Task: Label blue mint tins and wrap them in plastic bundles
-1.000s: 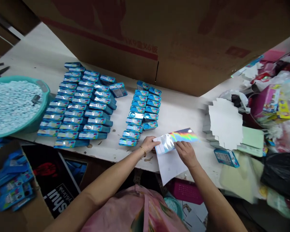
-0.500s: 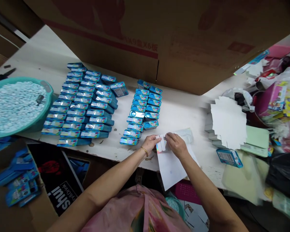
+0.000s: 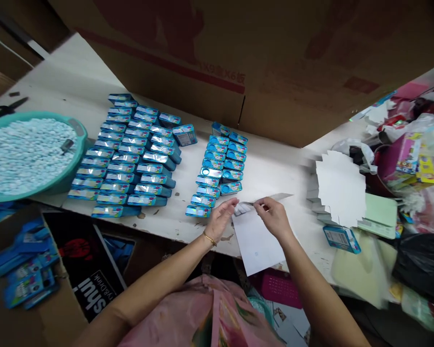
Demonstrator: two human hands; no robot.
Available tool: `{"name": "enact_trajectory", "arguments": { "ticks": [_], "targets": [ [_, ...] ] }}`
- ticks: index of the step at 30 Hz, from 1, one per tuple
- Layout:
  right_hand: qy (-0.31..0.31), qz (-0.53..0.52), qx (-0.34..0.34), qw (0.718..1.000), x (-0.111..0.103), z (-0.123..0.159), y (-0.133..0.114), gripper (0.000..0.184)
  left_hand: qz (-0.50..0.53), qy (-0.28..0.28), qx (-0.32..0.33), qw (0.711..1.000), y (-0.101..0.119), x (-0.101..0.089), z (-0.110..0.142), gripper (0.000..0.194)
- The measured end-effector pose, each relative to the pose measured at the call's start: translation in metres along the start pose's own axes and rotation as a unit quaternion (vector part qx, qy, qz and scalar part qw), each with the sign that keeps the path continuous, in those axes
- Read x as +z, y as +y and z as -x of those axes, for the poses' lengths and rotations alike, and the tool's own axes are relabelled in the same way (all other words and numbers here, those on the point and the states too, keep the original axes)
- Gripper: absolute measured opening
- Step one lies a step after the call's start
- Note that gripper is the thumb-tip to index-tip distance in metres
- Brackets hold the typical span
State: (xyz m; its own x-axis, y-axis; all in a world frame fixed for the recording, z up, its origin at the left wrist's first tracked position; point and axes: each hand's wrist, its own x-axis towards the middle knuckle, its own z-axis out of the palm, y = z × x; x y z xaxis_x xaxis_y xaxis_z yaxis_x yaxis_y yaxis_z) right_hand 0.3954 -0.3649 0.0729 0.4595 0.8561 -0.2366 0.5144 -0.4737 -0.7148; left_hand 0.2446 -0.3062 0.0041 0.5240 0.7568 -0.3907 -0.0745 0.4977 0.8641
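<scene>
Near the table's front edge, my left hand [image 3: 220,219] is turned palm up with its fingers loosely apart, close to the left edge of a thin, curled label sheet [image 3: 244,208]. My right hand [image 3: 274,218] pinches that sheet between thumb and fingers. Seen nearly edge-on, the sheet shows pale label shapes on its underside. Below both hands a white paper sheet [image 3: 257,246] lies on the table and hangs over its edge. Just beyond my left hand, two columns of small blue boxes [image 3: 212,161] stand in rows.
More blue boxes [image 3: 125,154] fill the left of the table beside a turquoise basin [image 3: 80,144] of pale blue pieces. A large cardboard carton [image 3: 275,111] stands behind. On the right are stacked white cut-out cards [image 3: 342,185], one blue box [image 3: 342,239] and bagged clutter.
The label sheet, earlier facing up between both hands, is now lifted and curled. My left fingers have loosened from it, and my right hand has moved slightly right. The view has shifted slightly.
</scene>
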Motion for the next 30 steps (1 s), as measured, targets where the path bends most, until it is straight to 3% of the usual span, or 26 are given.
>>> {"name": "enact_trajectory", "arguments": {
  "ticks": [3,6,10,13,18,26,30],
  "targets": [
    [-0.029,-0.134,0.063,0.989,0.029,-0.013,-0.007,0.024,-0.034,0.050,0.010,0.998,0.019,-0.017,-0.005,0.040],
    [-0.020,-0.196,0.067,0.978,0.060,-0.031,-0.022,0.026,-0.056,0.091,0.019,0.994,0.034,-0.047,-0.021,0.036],
    [0.046,-0.152,0.019,0.987,0.100,-0.063,-0.048,0.024,-0.107,0.116,0.081,0.984,0.054,-0.093,-0.052,0.041],
    [0.089,-0.084,0.004,0.992,0.119,-0.085,-0.060,0.023,-0.195,0.129,0.109,0.966,0.065,-0.115,-0.080,0.039],
    [0.113,0.051,0.014,0.992,0.132,-0.108,-0.063,0.025,-0.305,0.132,0.105,0.937,0.071,-0.124,-0.112,0.033],
    [0.088,0.232,0.028,0.968,0.139,-0.114,-0.066,0.022,-0.395,0.119,0.062,0.909,0.054,-0.125,-0.130,0.032],
    [0.071,0.331,-0.076,0.938,0.136,-0.104,-0.067,0.028,-0.437,0.162,0.067,0.882,0.048,-0.130,-0.126,0.024]
  ]
}}
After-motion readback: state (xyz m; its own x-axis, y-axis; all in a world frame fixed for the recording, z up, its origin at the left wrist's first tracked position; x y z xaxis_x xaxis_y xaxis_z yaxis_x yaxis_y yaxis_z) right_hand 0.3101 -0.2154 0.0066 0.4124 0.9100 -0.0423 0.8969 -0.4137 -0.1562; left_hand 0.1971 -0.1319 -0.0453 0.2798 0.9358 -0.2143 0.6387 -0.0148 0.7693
